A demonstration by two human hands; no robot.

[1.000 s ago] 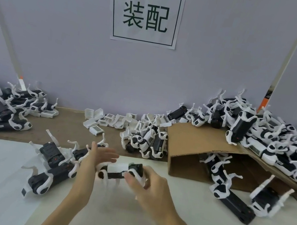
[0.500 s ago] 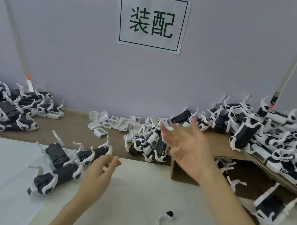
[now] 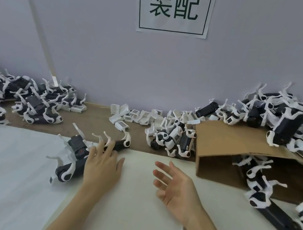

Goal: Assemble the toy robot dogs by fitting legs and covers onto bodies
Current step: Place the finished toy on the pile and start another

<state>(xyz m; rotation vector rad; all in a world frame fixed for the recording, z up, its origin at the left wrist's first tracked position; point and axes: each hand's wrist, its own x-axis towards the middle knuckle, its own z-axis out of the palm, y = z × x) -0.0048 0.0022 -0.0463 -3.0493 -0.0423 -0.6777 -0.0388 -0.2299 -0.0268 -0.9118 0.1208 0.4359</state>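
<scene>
white table | lilac wall, paper sign | left hand spread | right hand spread, empty

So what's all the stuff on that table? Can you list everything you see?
Sign: one, white with dark characters, on the wall.
Toy dogs at the left hand: a few, black and white, on the white sheet.
Left heap of dogs: many, black and white, by the wall.
Covers: a cluster, white, middle of the brown strip.
Small dog cluster: several, black and white, beside the box.
Cardboard box: one, brown, right side.
Right heap of dogs: many, on the box.
Left hand: reaching onto the near dogs.
Right hand: open, empty.
</scene>
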